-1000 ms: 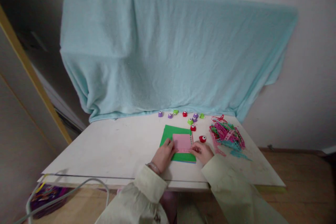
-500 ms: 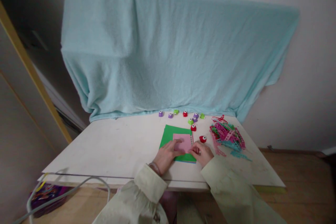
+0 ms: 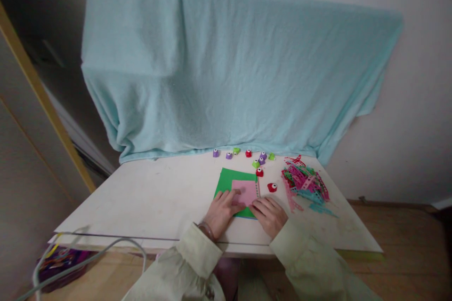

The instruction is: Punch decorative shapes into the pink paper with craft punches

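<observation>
Pale blue blanket (image 3: 226, 75) hangs across the wall behind the table, its lower hem lying on the table's far edge. White table (image 3: 141, 202) fills the lower middle of the view; wooden floor to the right of it.

Heap of pink, green and blue paper strips (image 3: 305, 182) at the right of the tabletop, well apart from the hands. Grey cable (image 3: 88, 256) loops below the near left edge of the table.

Green sheet (image 3: 226, 179) lies flat near the table's front centre. Pink sheet (image 3: 246, 191) lies on top of it, toward its right side, smaller than the green one.

Left hand (image 3: 222, 208): palm down, fingers spread slightly, fingertips pressing on the lower left part of the pink sheet; not gripping. Wrist wears a band; cream sleeve.

Right hand (image 3: 270, 212): palm down, fingers stretched and close together, tips at the lower right corner of the two sheets; holds nothing.

Small paper punches (image 3: 247, 153) in purple, green and red sit in a loose row along the far side, just beyond the green sheet. One red punch (image 3: 271, 187) stands alone just right of the sheets, near the right hand.
</observation>
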Demonstrator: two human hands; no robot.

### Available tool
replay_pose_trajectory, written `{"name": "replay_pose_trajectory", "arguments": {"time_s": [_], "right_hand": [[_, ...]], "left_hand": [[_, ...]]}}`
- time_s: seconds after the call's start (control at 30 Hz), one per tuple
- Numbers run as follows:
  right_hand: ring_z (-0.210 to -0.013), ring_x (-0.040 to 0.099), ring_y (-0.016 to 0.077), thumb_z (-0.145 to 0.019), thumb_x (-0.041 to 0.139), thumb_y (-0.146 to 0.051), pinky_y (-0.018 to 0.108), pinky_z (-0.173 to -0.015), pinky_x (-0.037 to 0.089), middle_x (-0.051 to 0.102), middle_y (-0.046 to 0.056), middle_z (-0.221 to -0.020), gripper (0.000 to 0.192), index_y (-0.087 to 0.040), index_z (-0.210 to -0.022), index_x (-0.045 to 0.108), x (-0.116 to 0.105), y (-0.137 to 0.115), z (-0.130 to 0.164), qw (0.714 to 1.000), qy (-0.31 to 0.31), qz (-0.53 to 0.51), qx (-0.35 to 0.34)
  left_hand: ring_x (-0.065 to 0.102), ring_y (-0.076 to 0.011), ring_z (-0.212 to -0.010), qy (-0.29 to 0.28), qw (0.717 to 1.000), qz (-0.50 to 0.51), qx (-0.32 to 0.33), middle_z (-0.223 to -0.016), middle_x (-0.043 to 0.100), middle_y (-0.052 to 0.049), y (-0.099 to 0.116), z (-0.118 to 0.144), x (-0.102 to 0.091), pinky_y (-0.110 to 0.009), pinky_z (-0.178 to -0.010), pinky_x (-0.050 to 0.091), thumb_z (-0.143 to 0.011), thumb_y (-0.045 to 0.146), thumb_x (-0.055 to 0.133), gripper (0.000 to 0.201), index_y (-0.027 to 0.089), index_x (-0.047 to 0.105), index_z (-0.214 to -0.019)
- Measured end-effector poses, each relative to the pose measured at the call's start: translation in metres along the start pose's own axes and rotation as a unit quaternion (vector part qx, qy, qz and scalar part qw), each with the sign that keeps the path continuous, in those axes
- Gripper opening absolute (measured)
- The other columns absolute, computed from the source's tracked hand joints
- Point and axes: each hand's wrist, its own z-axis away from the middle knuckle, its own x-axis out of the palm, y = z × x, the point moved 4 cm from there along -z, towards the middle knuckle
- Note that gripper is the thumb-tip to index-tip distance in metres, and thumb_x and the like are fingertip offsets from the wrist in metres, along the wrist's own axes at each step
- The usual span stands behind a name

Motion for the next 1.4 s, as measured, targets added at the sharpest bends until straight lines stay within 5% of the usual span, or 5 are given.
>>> {"name": "replay_pose_trajectory", "arguments": {"time_s": [0.7,1.03,1.4], "right_hand": [[-0.09,0.06,0.0204,-0.087,0.046,-0.008,0.036,-0.079,0.049,0.069,0.01,-0.096,0.026,-0.013,-0.103,0.066,-0.011,0.011,0.024,0.999,0.033,0.002,-0.004],[-0.101,0.055,0.023,-0.085,0.041,-0.008,0.04,-0.088,0.044,0.065,0.013,-0.104,0.027,-0.013,-0.097,0.065,-0.011,0.006,0.01,0.999,-0.01,-0.004,0.032],[-0.092,0.053,0.0223,-0.083,0.051,-0.011,0.038,-0.082,0.041,0.063,0.009,-0.096,0.04,-0.026,-0.119,0.058,-0.02,0.004,0.002,0.997,-0.062,-0.022,0.03]], "left_hand": [[0.043,-0.0216,-0.109,-0.051,0.993,-0.102,0.001,-0.127,0.045,-0.006,-0.022,0.033,-0.024,-0.041,-0.096,0.027,-0.089,0.014,0.044,0.04,0.034,0.05,-0.123],[0.042,-0.024,-0.109,-0.064,0.997,-0.027,0.036,-0.131,0.049,-0.006,-0.011,0.026,-0.019,-0.041,-0.095,0.028,-0.083,0.014,0.046,0.046,0.022,0.043,-0.129],[0.04,-0.0262,-0.107,-0.032,0.998,-0.041,0.03,-0.122,0.047,-0.009,0.008,0.017,-0.011,-0.045,-0.096,0.027,-0.084,0.028,0.048,0.047,0.032,0.043,-0.131]]}}
